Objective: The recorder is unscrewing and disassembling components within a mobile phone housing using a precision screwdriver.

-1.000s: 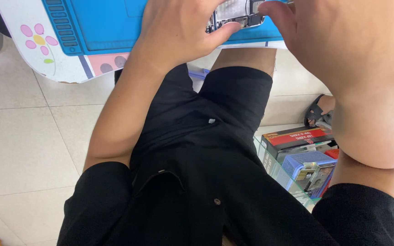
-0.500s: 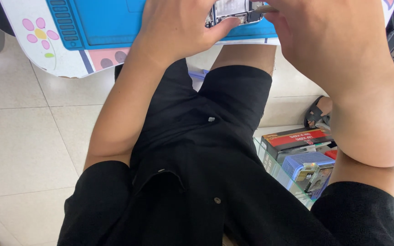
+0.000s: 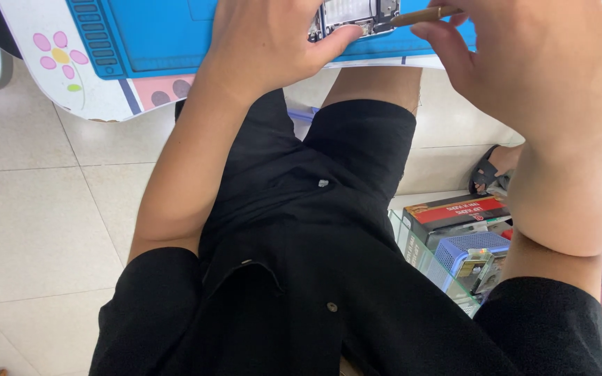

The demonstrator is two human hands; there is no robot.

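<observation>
**Opened device held steady on the blue mat**

At twelve o'clock our left hand [image 3: 273, 42] clamps the opened device [image 3: 353, 15], thumb pressed along its near edge, on the blue work mat [image 3: 155, 35]. At one o'clock our right hand [image 3: 531, 63] pinches a thin brown tool [image 3: 423, 14], its tip touching the device's right side. At four o'clock, on the floor, sit a glass case [image 3: 412, 244] and a blue basket [image 3: 465, 251]

I see a blue mat [image 3: 155, 35] upper left on a white table [image 3: 43, 76] with pink flower print, black clothes [image 3: 301, 278], beige floor tiles [image 3: 36, 209].
</observation>
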